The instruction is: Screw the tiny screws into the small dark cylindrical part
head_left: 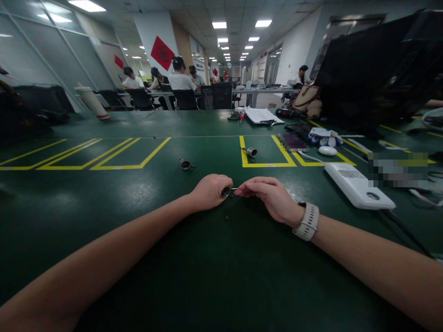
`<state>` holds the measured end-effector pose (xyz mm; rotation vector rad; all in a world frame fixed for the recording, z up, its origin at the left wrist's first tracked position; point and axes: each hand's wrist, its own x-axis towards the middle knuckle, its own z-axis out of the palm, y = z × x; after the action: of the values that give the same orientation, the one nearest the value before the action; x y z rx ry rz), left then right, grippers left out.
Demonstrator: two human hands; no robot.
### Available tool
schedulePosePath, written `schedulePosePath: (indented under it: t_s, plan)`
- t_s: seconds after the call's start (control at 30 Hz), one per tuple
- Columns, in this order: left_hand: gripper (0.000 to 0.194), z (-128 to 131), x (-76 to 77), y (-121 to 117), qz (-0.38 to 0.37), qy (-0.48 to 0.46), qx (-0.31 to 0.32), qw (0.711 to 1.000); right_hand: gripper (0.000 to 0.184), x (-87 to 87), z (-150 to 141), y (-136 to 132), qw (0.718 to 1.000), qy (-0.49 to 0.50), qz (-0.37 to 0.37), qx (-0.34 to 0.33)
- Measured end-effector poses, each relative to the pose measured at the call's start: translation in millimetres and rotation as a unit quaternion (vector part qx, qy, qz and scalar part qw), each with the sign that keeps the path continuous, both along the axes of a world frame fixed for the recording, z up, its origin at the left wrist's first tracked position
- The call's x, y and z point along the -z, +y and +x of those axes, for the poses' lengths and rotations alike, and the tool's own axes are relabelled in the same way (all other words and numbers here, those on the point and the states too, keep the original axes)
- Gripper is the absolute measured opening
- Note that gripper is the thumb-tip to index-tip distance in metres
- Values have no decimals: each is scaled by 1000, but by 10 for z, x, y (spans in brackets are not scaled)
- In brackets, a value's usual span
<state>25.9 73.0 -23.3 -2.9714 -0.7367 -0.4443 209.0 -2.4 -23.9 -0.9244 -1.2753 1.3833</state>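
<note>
My left hand is wrapped round a small metal cylinder, whose round open end faces me. From the cylinder's side a thin metal rod reaches across to my right hand, where the thumb and fingertips pinch it. Whether the rod is screwed into the cylinder or only touches it, I cannot tell. Just below the fingers lies a small nut-like ring, and a second small ring rests nearer to me on the green table.
Similar metal cylinders stand farther off, one to the left with small bits beside it, another inside a yellow-taped box. A white power bank-like device with a cable lies right. Papers and a white bottle are farther back.
</note>
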Motion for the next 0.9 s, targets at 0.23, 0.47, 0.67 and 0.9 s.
schedulePosePath:
  t_s: [0.23,0.47,0.67,0.9]
  plan:
    - [6,-10,0,-16,1,-5,-14,1000,16,-43,-59,-109,983,-134,117,55]
    - [6,-6,12,-36,29,14,-33,999,18,-9,-31,-68,993,-79,82,28]
    - [7,-5,-7,-35,9,15,-31,999,17,17,-7,-20,999,-8,24,30]
    - [5,-12,-12,-39,-2,11,-32,999,19,29,-12,-39,998,-8,39,38]
